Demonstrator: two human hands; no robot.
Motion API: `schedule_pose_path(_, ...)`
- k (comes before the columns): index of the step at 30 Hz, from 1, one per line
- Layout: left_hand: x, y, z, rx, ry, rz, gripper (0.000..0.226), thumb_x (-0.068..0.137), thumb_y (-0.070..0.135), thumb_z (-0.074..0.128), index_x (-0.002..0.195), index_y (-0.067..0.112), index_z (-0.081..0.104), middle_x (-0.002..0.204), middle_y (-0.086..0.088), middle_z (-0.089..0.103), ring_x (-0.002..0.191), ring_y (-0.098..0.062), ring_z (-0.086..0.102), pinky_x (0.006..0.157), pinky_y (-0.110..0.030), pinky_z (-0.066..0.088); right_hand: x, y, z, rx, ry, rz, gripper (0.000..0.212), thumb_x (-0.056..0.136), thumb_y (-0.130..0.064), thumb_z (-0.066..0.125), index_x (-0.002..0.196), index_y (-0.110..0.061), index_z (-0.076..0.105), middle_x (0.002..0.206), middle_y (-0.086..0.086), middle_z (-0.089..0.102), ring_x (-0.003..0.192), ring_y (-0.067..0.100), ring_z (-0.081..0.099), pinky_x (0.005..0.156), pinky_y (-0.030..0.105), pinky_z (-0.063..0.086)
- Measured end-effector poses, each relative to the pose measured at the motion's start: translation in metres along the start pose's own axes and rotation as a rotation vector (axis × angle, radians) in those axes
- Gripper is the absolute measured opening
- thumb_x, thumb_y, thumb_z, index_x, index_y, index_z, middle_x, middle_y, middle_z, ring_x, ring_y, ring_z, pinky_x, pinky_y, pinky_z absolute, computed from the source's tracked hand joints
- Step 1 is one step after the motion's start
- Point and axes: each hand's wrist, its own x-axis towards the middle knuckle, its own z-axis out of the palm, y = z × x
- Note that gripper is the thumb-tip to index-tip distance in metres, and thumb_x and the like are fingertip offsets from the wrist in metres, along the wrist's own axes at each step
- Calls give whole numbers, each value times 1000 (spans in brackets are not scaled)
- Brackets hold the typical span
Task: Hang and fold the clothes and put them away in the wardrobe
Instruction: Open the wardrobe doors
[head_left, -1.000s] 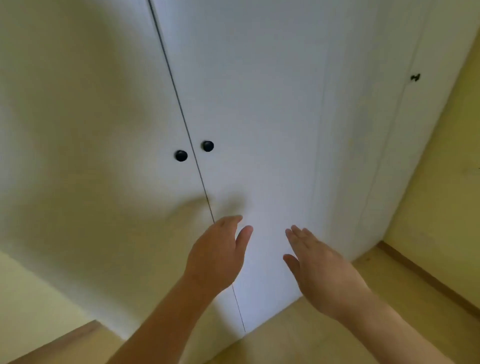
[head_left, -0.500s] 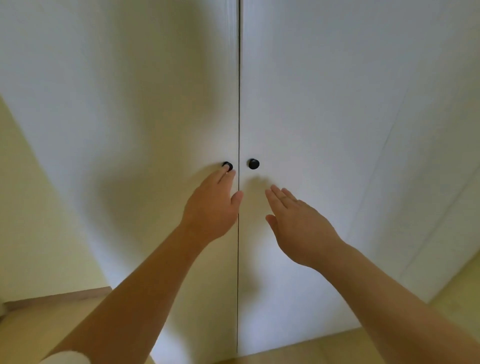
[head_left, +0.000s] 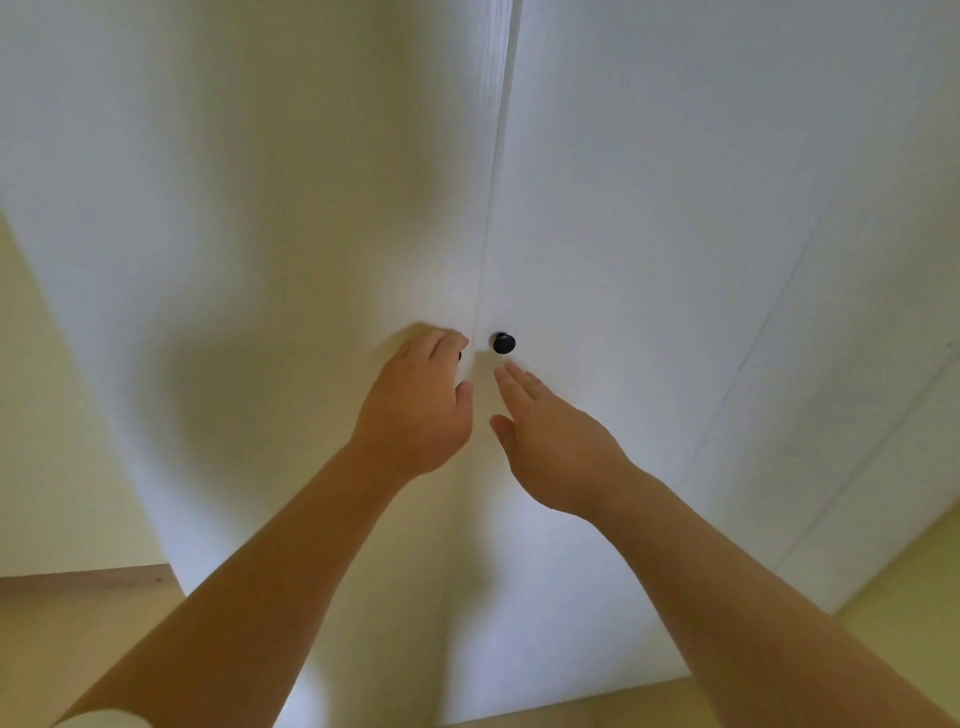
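Observation:
A white wardrobe fills the view, its left door (head_left: 291, 218) and right door (head_left: 675, 208) meeting at a centre seam. My left hand (head_left: 415, 410) has its fingers curled round the left black knob (head_left: 460, 356), which is almost hidden. The left door's edge stands slightly proud of the right door near the top. My right hand (head_left: 550, 441) is flat with straight fingers, its tips just below the right black knob (head_left: 504, 343) and apart from it. No clothes are in view.
A further white wardrobe panel (head_left: 872, 415) runs along the right. Wooden floor (head_left: 78, 623) shows at lower left and along the bottom right. A pale yellow wall (head_left: 47, 415) lies to the left.
Both hands have risen to the knobs. My left hand has gone from touching the left knob to curling round it, and the left door's edge has come slightly forward.

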Motion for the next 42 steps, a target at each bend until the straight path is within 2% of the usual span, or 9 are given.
schedule_pose_path(3,-8,3,-8,-61,49,14,39,94,17,58,133,11,58,126,0,59,111,-15,58,97,-26,43,2,-12,-6,142,-15,-13,59,110,-34,32,162,-16,13,167,1,22,149,18,29,114,30,30)
schedule_pose_path(5,-15,6,-13,-99,109,28,32,94,15,60,126,11,63,119,1,61,103,-13,59,92,-29,48,6,-19,-10,266,1,-7,57,109,-33,38,160,-17,19,137,8,59,110,19,60,90,25,45)
schedule_pose_path(6,-20,8,-16,-121,139,32,29,93,14,61,122,11,65,115,2,62,100,-13,59,90,-31,50,7,-23,-13,359,10,25,56,108,-34,40,159,-20,22,119,7,65,97,17,63,81,24,47)
schedule_pose_path(8,-31,13,-21,-159,189,20,22,93,12,61,114,12,67,110,3,64,96,-12,61,86,-33,51,8,-32,-18,583,13,97,47,106,-34,42,152,-29,34,113,3,66,100,16,63,80,26,46)
schedule_pose_path(12,-50,22,-31,-194,253,-9,16,94,9,60,107,13,69,103,6,64,89,-12,60,80,-34,52,0,-42,-14,738,118,52,24,105,-20,40,118,-19,59,100,9,68,82,25,61,77,35,50)
schedule_pose_path(16,-70,27,-49,-206,282,-64,16,96,9,59,102,16,72,95,11,66,85,-11,62,80,-36,55,-19,-39,-12,863,117,-1,33,107,-14,40,122,-24,68,108,-4,74,101,17,69,97,41,55)
schedule_pose_path(23,-108,29,-90,-186,215,-121,15,94,19,69,94,33,75,85,23,69,83,0,67,78,-6,49,-40,-47,-18,1089,-14,-80,25,102,-8,55,102,-20,77,98,1,78,92,19,75,86,37,62)
schedule_pose_path(35,-163,17,-160,-422,69,-372,10,84,22,83,79,27,75,77,4,76,76,-17,74,81,-48,60,-57,-94,-38,946,-327,-361,7,93,-22,71,92,-24,77,90,-5,79,85,17,76,83,38,62)
schedule_pose_path(42,-219,-6,-206,-628,115,-494,12,80,25,84,87,18,78,84,-10,77,78,-24,74,75,-27,56,-69,-149,-41,883,-604,-609,24,99,-16,62,110,-33,76,102,-13,77,96,8,74,90,23,57)
